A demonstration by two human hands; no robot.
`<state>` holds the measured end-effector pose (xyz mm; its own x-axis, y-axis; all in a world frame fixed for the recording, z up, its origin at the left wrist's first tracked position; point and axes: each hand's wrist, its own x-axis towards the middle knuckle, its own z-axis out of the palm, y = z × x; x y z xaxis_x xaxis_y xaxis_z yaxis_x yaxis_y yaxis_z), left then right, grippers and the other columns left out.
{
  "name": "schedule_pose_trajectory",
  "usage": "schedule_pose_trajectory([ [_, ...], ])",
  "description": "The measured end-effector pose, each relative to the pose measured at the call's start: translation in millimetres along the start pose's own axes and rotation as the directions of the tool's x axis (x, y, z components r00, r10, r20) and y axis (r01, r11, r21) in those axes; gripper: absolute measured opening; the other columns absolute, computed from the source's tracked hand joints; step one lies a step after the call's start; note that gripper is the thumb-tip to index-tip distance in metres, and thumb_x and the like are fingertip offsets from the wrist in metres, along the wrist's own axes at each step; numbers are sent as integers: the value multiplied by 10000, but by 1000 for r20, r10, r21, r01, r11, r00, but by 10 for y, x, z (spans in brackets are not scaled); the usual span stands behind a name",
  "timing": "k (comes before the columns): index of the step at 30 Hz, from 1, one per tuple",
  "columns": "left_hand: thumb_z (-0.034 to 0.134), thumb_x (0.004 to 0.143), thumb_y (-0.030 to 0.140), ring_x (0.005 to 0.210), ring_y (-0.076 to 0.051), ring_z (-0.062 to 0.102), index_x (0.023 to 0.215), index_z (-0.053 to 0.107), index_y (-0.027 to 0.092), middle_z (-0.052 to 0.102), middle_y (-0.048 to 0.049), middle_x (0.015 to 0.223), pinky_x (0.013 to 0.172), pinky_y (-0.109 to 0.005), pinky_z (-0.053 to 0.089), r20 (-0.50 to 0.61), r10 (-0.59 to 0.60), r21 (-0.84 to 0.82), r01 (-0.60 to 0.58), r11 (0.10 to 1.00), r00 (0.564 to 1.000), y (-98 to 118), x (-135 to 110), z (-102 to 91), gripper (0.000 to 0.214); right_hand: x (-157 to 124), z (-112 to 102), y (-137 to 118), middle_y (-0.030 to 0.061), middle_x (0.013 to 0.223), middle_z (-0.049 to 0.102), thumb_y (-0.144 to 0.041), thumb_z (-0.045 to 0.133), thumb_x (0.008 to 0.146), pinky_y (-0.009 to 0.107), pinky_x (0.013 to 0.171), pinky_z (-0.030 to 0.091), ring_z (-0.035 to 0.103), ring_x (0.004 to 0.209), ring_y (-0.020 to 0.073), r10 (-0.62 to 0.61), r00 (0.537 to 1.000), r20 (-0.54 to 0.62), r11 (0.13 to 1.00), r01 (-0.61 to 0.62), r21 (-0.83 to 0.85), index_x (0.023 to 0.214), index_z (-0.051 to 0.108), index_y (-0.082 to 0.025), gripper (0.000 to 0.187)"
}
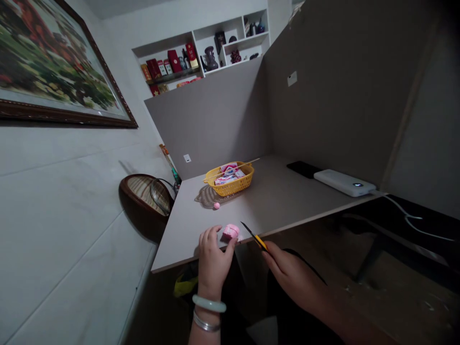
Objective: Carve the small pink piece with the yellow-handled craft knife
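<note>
A small pink block (230, 231) with a line across its top lies near the front edge of the table. My left hand (214, 258) is beside it, thumb at the block's near side and the curved fingers to its left, with a small gap at the index fingertip. In my right hand (287, 270) is a yellow-handled craft knife (259, 241), its dark blade pointing up and left, just right of the block and apart from it. A little pink ball (216, 205) rests farther back on the table.
A yellow basket (235, 188) with printed packets and a thin stick across it stands behind. To the right are a black phone (303, 168) and a white power bank (343, 183) with a cable. Grey panels (223, 124) border the table (179, 247).
</note>
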<state>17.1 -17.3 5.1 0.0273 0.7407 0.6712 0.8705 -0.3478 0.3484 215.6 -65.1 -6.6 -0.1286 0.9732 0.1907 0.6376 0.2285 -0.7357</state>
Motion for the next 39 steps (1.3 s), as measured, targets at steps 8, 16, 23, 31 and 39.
schedule_pose_trajectory([
  [8,585,853,378,930,-212,586,990,613,207,649,-59,954,841,-361,477,151,26,-99,-11,995,988,-52,81,-10,221,87,93,-130,46,826,683,-307,280,969,214,617,352,647,747,163,-24,996,90,999,27,-26,959,538,-220,273],
  [16,598,848,394,924,-200,582,1021,617,228,641,-42,967,832,-348,480,89,35,-48,-31,998,995,-33,17,18,240,66,178,-167,63,854,684,-295,275,968,221,638,347,648,780,166,-6,988,156,998,16,-66,970,541,-204,281],
  [23,592,850,409,906,-210,587,1036,595,212,637,-54,960,822,-360,481,31,27,-54,-25,998,999,-78,-40,72,271,67,130,-195,83,919,704,-293,277,957,227,693,392,663,868,190,-10,984,177,999,19,-50,1077,557,-205,317],
  [31,601,852,332,904,-190,575,991,584,222,628,-36,952,813,-334,476,24,19,-82,-17,997,1000,-34,-49,47,178,72,187,-126,100,1032,685,-259,272,950,241,738,420,659,933,199,-80,989,121,995,85,-42,1245,484,-212,367],
  [39,586,854,363,900,-195,575,972,574,212,622,-46,945,774,-325,484,17,-11,-72,12,997,1000,-69,-45,92,192,190,202,-193,75,934,690,-253,293,951,224,704,394,658,865,179,-105,988,117,985,120,-127,1020,558,-206,277],
])
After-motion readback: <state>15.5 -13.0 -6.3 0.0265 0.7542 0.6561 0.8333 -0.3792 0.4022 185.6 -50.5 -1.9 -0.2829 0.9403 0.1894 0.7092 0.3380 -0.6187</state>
